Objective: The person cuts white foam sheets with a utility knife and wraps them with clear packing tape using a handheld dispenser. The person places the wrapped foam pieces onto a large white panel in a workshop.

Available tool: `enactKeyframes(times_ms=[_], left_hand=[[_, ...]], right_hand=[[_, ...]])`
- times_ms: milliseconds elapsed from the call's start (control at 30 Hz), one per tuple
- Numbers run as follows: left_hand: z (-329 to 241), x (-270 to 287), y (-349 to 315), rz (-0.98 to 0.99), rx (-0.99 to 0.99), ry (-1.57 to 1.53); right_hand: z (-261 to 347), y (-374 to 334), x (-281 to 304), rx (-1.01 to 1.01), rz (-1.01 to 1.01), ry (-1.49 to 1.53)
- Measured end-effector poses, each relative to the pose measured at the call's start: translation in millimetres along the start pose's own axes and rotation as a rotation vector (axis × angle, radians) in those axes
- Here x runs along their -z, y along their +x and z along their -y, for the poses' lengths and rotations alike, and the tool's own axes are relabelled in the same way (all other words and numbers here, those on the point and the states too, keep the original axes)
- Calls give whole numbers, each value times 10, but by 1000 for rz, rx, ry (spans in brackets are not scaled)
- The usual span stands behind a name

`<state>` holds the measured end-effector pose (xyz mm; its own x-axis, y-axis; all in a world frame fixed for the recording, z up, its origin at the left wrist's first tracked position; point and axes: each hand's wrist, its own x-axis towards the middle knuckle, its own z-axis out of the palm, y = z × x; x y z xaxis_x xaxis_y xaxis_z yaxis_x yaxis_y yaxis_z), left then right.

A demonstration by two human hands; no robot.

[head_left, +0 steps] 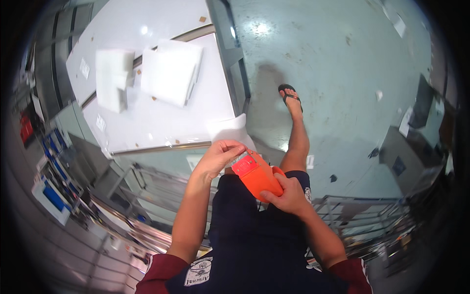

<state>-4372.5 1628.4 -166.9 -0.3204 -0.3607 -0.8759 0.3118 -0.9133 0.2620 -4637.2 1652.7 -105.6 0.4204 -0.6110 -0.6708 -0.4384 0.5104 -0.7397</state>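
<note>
Fingers (230,144), left hand (214,159): bent close together at the toothed edge (239,158); cannot tell whether they pinch anything.
Orange dispenser (256,180): just right of those fingers, above the lap.
Right hand (292,196): fingers wrapped around dispenser.
Progress: dispenser in hand; edge work judged unfinished; no drawn-out strip discernible.
White blocks (167,73): well beyond left fingers, on white table (164,126).

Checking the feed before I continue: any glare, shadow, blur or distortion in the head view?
Head view: glare on the floor, a shadow near the foot, white blocks soft and washed out, orange tool sharper, surroundings bending toward a dark picture rim.
</note>
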Motion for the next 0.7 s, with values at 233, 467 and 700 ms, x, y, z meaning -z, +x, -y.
enactKeyframes(times_ms=[233, 467, 700], left_hand=[[-616, 689, 166, -340, -556, 816], [-721, 686, 937, -625, -1322, 1500], [-425, 491, 885, -541, -1331, 1669]], right_hand=[[7, -123, -1141, -154, -255, 258], [-230, 151, -1567, -226, -525, 146], [-185, 353, -1448, -381, -503, 134]])
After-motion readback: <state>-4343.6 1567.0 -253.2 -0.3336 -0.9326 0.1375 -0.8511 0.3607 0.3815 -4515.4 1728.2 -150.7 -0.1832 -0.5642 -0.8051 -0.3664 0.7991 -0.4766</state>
